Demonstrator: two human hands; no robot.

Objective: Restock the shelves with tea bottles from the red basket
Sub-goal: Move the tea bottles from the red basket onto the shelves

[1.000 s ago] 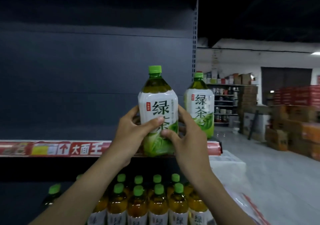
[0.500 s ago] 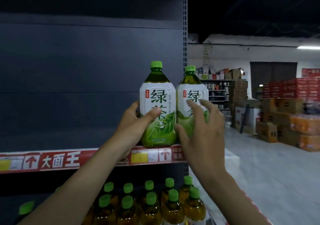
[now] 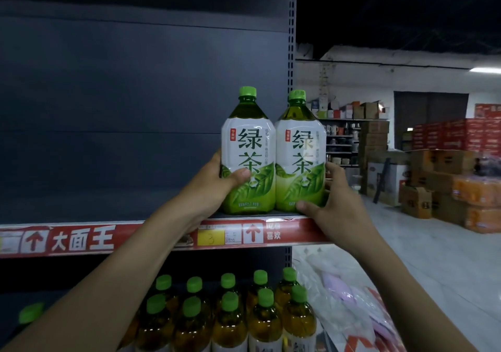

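— Fingers?
— Left hand (image 3: 217, 182) wrapped round the left tea bottle (image 3: 248, 152), thumb pressed on the label's leaf print, other fingers hidden behind. Right hand (image 3: 334, 205) clamped on the right tea bottle (image 3: 300, 154), thumb low on its front by the base, fingers curled round its far side.
— And the bottles?
— Upright, touching side by side, standing at the right end of the upper shelf (image 3: 284, 214), just left of the slotted upright post (image 3: 292, 40). Green caps, white labels with "绿茶" in big green characters over green leaves, a small red square stamp at upper left of each; small print unreadable.
— Writing on the shelf?
— Red price strip (image 3: 151, 239) along its front edge: "大面王" in white left of the bottles, white tiles with red up-arrows, a yellow tag (image 3: 211, 238) directly below the bottles, "喜欢" beside the right arrow.
— Below the shelf?
— Rows of smaller green-capped bottles (image 3: 230, 316) with amber tea. Beyond the post, stacked cartons (image 3: 444, 178) on the floor; red basket not visible.
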